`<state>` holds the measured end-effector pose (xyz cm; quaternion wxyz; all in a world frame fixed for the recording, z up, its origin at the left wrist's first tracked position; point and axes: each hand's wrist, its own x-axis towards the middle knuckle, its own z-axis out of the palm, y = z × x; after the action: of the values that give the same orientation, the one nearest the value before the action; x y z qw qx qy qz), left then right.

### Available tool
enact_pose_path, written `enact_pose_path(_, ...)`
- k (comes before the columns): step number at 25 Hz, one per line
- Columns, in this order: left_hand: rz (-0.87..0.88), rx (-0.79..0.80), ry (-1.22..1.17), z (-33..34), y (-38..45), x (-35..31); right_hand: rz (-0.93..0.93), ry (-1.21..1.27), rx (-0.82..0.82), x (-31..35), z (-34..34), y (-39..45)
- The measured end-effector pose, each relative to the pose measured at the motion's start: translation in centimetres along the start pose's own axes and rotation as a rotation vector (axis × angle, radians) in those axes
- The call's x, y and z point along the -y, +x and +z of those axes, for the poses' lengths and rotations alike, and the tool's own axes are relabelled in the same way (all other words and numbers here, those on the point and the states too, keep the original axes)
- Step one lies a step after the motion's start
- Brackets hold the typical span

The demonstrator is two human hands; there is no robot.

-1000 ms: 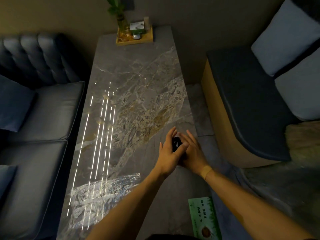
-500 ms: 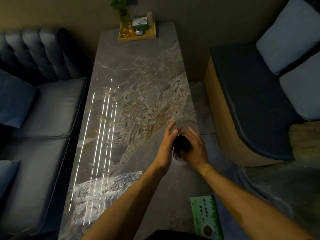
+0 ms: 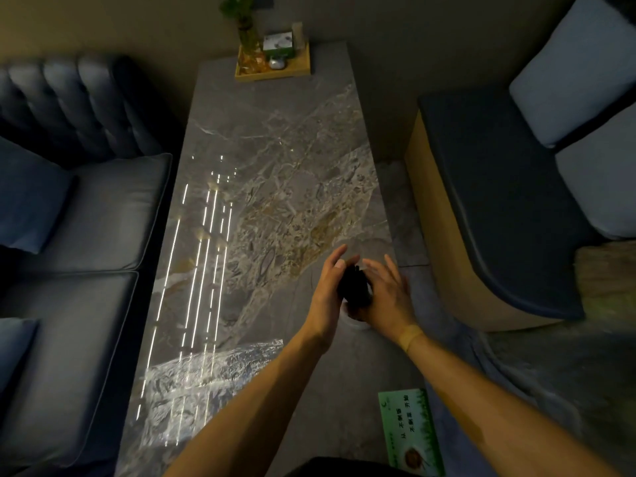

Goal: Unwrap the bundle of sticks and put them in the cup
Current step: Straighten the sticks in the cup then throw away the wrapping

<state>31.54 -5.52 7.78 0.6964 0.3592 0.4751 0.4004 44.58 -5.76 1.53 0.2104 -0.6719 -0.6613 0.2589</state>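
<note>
A dark bundle of sticks (image 3: 354, 287) stands upright in a pale cup (image 3: 357, 324) near the right edge of the marble table (image 3: 275, 149). Only the cup's lower rim shows below my hands. My left hand (image 3: 325, 294) is at the bundle's left side with its fingers straight, the palm facing the sticks. My right hand (image 3: 390, 297) is at the right side, fingers spread and straight; its thumb is hidden behind the cup. I cannot tell whether either palm touches the sticks.
A green printed packet (image 3: 409, 432) lies at the table's near right corner. A wooden tray (image 3: 273, 68) with a plant and small items sits at the far end. A dark sofa (image 3: 79, 218) runs along the left, a bench with cushions (image 3: 499, 201) along the right.
My hands, pressed together round the bundle a second ago, have spread apart. More of the dark sticks shows between them, and the cup's rim has come into view below.
</note>
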Motion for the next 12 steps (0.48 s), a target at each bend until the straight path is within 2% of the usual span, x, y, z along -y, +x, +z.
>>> enact_pose_path(3, 0.006, 0.017, 0.027, 0.6, -0.4, -0.2, 0.020, -0.038, 0.015, 0.4, -0.2, 0.0)
enact_pose_path(7, 0.095, -0.034, 0.057, 0.3, -0.2, -0.8, 0.003, 0.076, -0.104, 0.9, -0.4, -0.1)
enact_pose_path(9, 0.122, -0.042, 0.087, -0.2, -0.2, -0.8, -0.020, 0.042, -0.161, 1.5, -0.5, -0.2)
enact_pose_path(12, 0.112, -0.036, 0.147, -0.9, -0.5, -0.4, 0.061, -0.068, -0.083, 3.1, -0.6, 0.0)
